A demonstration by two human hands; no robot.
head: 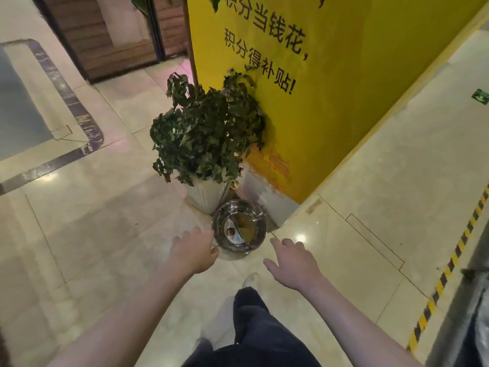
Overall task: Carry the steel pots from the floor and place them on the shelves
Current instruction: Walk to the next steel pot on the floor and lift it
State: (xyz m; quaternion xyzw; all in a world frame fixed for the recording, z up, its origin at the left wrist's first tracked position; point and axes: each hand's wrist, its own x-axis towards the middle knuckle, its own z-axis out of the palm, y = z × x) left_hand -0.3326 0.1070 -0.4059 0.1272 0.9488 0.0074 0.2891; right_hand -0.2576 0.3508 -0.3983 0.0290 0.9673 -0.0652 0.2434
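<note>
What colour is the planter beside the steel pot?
White, with vertical ribs. The planter shows best in the head view, just behind the steel pot.

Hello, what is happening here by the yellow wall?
A person is bending toward a steel pot that stands on the tiled floor, beside a potted plant at the corner of the yellow wall. The left hand and the right hand reach out open on either side of the pot. Neither has a grip on it yet.
</note>
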